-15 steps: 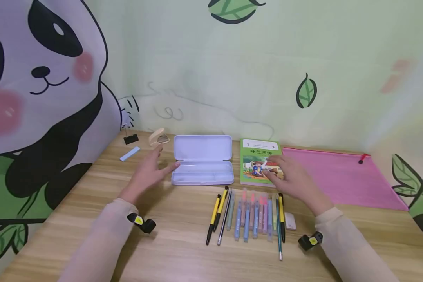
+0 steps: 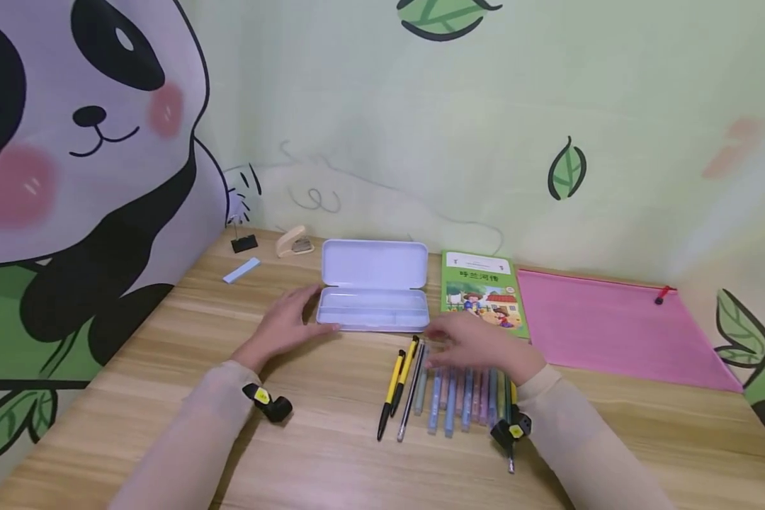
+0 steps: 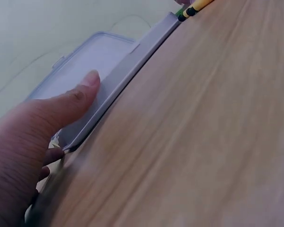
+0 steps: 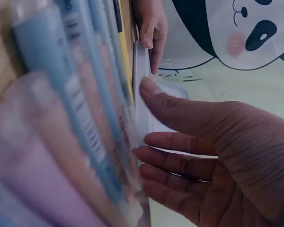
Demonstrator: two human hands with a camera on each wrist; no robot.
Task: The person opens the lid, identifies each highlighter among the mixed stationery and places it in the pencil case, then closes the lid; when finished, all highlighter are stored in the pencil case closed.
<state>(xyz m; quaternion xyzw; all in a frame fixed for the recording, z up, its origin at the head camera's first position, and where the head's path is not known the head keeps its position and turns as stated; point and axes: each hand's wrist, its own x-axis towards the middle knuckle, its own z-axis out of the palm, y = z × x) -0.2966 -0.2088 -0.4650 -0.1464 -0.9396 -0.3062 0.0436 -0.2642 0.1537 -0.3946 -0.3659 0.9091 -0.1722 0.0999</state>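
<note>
A pale lilac pencil case (image 2: 372,320) stands with its lid raised against the wall, its compartments bare. My left hand (image 2: 285,329) is at its left end, thumb along the front edge and fingers beside the left side. In the left wrist view the thumb (image 3: 78,101) overlaps the front wall of the case. My right hand (image 2: 478,343) hovers by the case's front right corner, over the tops of a row of pens and highlighters (image 2: 449,404). Seen from the right wrist, its thumb (image 4: 173,106) and fingers are apart with nothing between them.
Beside the case lie a green book (image 2: 482,283) and a pink zip pouch (image 2: 612,326). At the back left are a black binder clip (image 2: 244,244), a light blue strip (image 2: 241,270) and a beige stapler-like item (image 2: 293,242). Yellow-and-black pens (image 2: 392,393) lie at the row's left end.
My right hand has moved left and down from over the book to the case's front right corner. My left hand has come down to the case's left end.
</note>
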